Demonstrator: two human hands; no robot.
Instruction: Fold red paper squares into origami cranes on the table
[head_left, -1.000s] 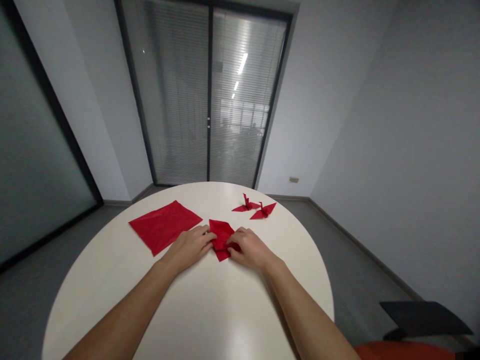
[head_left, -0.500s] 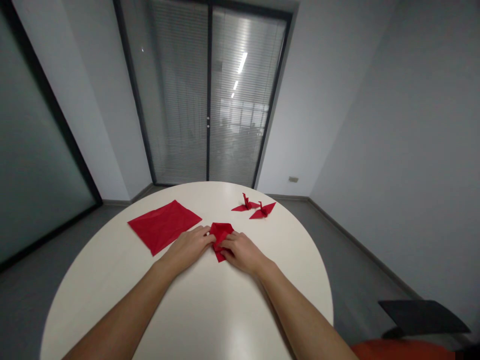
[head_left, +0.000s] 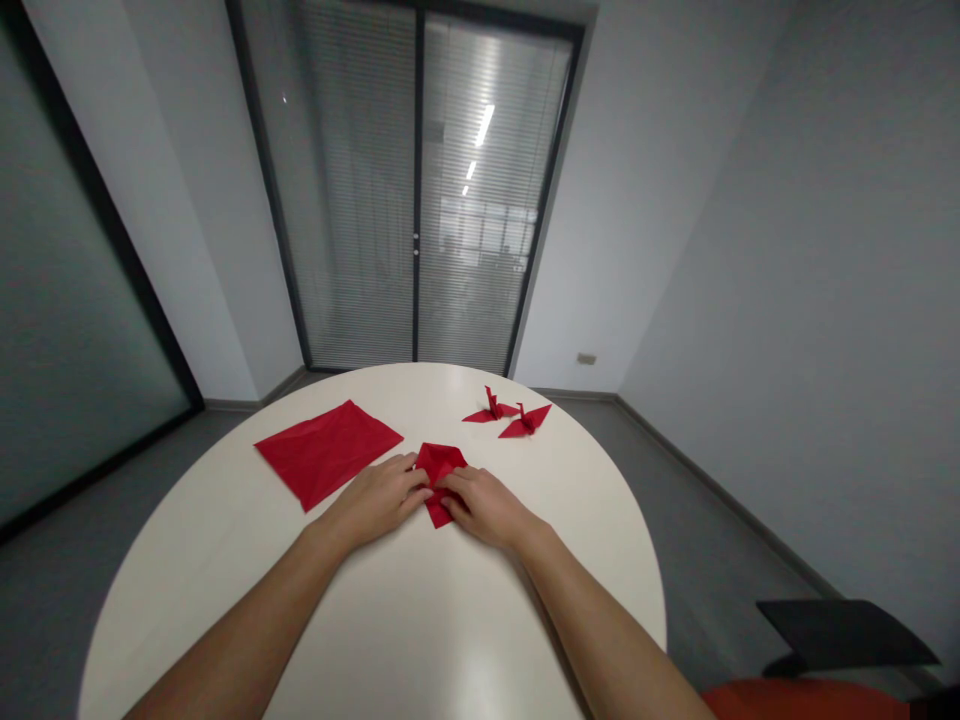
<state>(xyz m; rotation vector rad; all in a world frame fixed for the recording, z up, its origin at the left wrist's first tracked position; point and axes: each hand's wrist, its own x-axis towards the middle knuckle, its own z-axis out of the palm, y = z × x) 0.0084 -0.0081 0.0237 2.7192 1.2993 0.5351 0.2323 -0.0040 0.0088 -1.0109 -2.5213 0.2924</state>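
Observation:
A partly folded piece of red origami paper lies on the round white table between my hands. My left hand grips its left side, thumb and fingers bent at the edge. From the right, my right hand has its fingers closed on the paper's middle and right side. The fingers of both hands cover the centre, so the folds there are partly hidden. A lower corner of the paper points toward me below the fingertips.
A flat stack or sheet of red paper lies to the left. Two folded red paper cranes, a rear one and a nearer one, stand at the table's far right. An orange chair with a black part is at lower right.
My left hand has shifted slightly, its fingertips moving lower and further in over the paper. The paper has turned a little, its lower corner now slightly nearer me. My right hand is almost unmoved.

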